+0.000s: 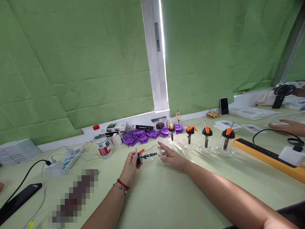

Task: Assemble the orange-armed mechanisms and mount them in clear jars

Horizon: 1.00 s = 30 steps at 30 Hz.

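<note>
My left hand [131, 163] is closed around the black cap of a clear bottle [152, 158] with an orange lever and a dark tube inside. The bottle lies on its side in the air, just above the table. My right hand [172, 157] grips its clear base, fingers bent around the rim. To the right, several similar bottles [206, 140] stand upright in a row, each with a black cap and an orange lever. Behind my hands, several purple plastic parts [139, 136] lie in a pile.
A water bottle [102, 143] with a red cap stands left, near a white power strip [71, 159] and cables. At right lie an orange power strip [262, 157] and stacked cards [227, 125]. Another person's hand [287, 127] rests there. A black fan [283, 92] stands behind.
</note>
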Each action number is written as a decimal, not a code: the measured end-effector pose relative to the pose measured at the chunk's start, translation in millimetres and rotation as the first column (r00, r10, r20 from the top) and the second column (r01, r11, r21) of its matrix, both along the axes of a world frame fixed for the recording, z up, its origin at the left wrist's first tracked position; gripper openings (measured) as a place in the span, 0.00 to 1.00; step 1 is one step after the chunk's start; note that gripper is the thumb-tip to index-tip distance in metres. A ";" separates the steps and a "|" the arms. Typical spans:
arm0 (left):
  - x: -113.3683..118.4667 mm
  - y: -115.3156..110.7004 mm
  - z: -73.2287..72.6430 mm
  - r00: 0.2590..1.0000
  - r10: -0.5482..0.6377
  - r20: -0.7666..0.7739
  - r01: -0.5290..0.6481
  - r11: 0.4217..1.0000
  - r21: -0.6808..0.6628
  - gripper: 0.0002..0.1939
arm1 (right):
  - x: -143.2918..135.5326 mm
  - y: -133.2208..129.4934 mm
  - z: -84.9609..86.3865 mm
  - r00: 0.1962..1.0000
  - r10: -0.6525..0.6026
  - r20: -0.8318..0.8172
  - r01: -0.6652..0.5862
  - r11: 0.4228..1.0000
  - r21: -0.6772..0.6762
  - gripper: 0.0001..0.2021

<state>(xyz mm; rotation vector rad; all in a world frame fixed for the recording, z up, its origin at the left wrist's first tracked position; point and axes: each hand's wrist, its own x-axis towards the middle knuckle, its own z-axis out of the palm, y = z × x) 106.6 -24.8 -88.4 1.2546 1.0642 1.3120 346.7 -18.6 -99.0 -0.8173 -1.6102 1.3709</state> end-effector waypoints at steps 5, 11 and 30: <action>2.7 -1.3 0.2 1.000 0.010 -0.018 -0.010 1.000 -0.003 0.21 | 0.0 1.0 -0.8 1.000 -0.009 -0.012 0.009 1.000 0.001 0.37; 3.4 -0.9 -1.7 0.999 0.012 -0.040 -0.012 1.000 0.018 0.21 | -1.0 2.8 -2.0 0.997 -0.065 0.032 0.065 0.998 0.004 0.36; 6.0 -5.8 5.4 0.998 0.004 -0.058 -0.003 1.000 0.020 0.22 | 2.0 5.3 -5.8 0.996 -0.059 -0.062 0.053 0.994 -0.091 0.37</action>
